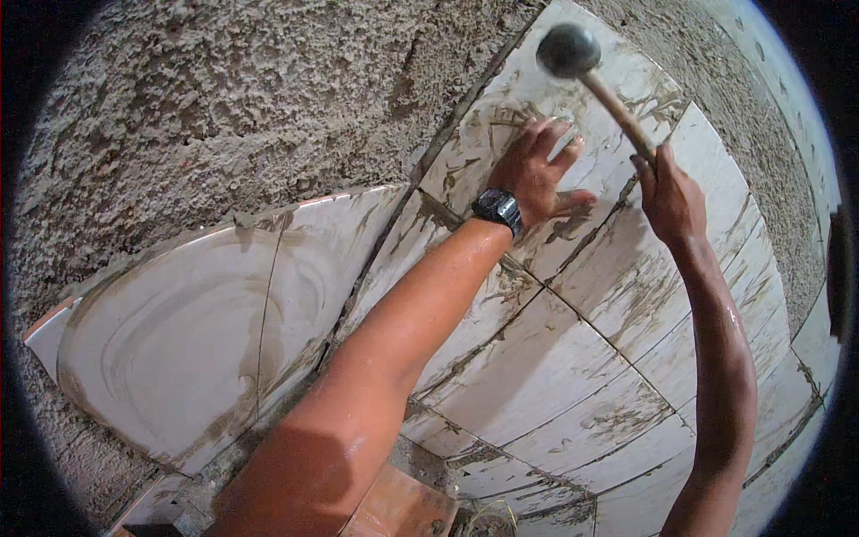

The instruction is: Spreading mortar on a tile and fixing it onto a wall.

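Note:
My left hand (pixel 539 174) presses against a white tile (pixel 514 98) smeared with grey mortar, its fingers spread and holding nothing. A dark digital watch (pixel 498 209) is strapped round that wrist. In my right hand (pixel 673 199) is a rubber mallet (pixel 570 52), gripped near the end of its wooden handle. The mallet's black round head is above and to the right of my left fingers, over the same tile. I cannot tell whether it touches the surface. Dark mortar-stained joints run between this tile and its neighbours.
Rough grey mortar (pixel 206 116) covers the wall at upper left. Two white tiles with swirled smears (pixel 179 331) stand on the left, meeting the tiled surface at a corner. More white tiles (pixel 537 367) extend below my hands. An orange-brown tile-like piece (pixel 403 508) lies at the bottom.

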Motion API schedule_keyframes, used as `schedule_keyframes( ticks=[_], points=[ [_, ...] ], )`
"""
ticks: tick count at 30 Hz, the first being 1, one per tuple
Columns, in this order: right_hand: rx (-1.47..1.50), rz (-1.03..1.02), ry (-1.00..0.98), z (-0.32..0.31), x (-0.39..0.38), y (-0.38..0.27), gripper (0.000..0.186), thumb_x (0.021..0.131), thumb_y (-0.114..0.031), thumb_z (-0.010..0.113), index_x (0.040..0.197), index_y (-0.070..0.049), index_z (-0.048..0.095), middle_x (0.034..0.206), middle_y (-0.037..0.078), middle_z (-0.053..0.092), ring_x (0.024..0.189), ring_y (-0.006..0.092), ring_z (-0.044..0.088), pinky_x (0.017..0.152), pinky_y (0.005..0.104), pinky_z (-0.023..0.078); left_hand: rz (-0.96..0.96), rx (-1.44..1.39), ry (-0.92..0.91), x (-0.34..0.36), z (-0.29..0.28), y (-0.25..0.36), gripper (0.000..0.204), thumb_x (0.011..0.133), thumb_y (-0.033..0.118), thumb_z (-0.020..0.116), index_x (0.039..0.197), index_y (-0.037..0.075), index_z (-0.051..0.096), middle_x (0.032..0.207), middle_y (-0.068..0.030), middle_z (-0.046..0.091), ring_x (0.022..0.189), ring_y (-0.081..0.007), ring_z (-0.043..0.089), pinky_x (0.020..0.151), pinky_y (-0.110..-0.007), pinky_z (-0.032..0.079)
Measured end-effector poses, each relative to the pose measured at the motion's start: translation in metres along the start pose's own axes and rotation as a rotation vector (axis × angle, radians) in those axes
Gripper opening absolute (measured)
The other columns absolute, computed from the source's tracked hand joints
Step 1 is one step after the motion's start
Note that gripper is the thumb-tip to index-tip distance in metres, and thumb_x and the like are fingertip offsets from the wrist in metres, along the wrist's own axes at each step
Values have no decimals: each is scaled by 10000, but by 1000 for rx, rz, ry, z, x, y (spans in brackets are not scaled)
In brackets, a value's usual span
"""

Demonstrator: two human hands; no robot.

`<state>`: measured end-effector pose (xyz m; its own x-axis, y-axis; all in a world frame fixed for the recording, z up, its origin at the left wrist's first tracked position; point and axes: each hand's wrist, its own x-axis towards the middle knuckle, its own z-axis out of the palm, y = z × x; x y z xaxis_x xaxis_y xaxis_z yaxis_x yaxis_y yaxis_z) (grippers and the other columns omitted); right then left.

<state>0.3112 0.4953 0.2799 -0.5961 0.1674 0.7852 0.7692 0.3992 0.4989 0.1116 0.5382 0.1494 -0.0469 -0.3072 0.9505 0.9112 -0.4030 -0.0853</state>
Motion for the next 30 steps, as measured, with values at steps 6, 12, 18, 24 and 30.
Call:
schedule_keyframes(
  ticks=[6,12,18,24,30],
  points=[
    [20,-72,31,6,6,-2,317,988,-407,544,1010,-109,439,813,191,661,746,446,644,607,521,488,-2,-1,24,-3,4,-6,738,774,666,682,1237,96,612,1353,-187,476,1257,-395,438,1083,-508,361],
    [-30,-87,-28,7,-5,3,286,975,-387,555,1056,-126,468,865,192,668,770,437,655,628,524,506,3,-36,69,-3,5,-5,751,774,666,688,1203,51,646,1303,-209,529,1211,-408,488,1081,-500,370],
    [38,-100,-60,13,-23,22,291,933,-298,562,1151,-111,517,980,199,686,783,421,673,655,536,528,-87,-20,-88,-9,13,-7,855,786,735,623,1273,32,621,1363,-300,503,1299,-472,449,1103,-512,363],
    [21,1,-117,17,-24,2,337,956,-423,566,1013,-100,487,849,175,682,760,403,664,632,508,516,-69,103,-155,-5,-1,-3,822,778,635,708,1356,66,572,1404,-245,490,1298,-443,446,1123,-507,324],
    [31,8,-50,9,-20,6,385,955,-464,549,995,-83,507,747,173,677,654,418,663,565,530,515,-22,136,-169,7,0,4,811,785,629,701,1383,102,548,1418,-200,466,1321,-411,408,1122,-509,323]
  ],
)
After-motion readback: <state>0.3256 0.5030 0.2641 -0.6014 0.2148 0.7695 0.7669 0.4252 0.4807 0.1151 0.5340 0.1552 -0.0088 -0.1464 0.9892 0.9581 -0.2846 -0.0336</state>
